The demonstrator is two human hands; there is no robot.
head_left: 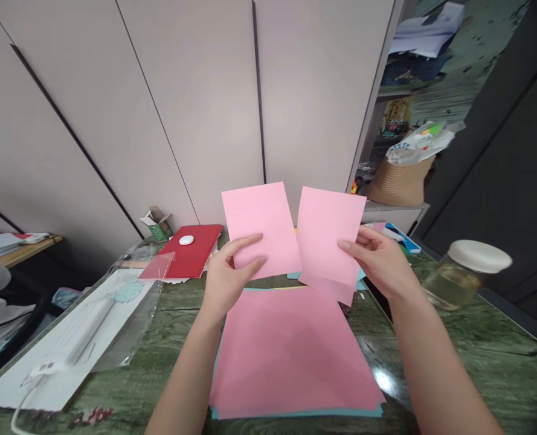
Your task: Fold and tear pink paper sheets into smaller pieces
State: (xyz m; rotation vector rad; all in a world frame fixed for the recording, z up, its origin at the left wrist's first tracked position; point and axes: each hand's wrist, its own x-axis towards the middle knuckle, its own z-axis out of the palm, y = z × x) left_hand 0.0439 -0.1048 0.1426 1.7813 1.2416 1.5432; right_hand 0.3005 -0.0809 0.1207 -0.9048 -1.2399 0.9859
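Note:
My left hand (234, 269) grips a pink sheet of paper (263, 220) by its lower left side, fingers in front and thumb below. A second pink sheet (329, 226) is pinched at its right edge by my right hand (374, 254). Along its bottom the second sheet shows a fold or another layer. Both are held up side by side, their inner edges nearly touching. Below them on the table lies a stack of larger pink paper (295, 356), with blue sheets showing at its edges.
A red folder (192, 251) carries a white mouse-like object (186, 240). Left of it lie a small green box (157, 225), a clear plastic sleeve (132, 326) and a white lamp (87, 332). A lidded jar (463, 275) stands at right. Pale cabinet doors (196, 109) rise behind.

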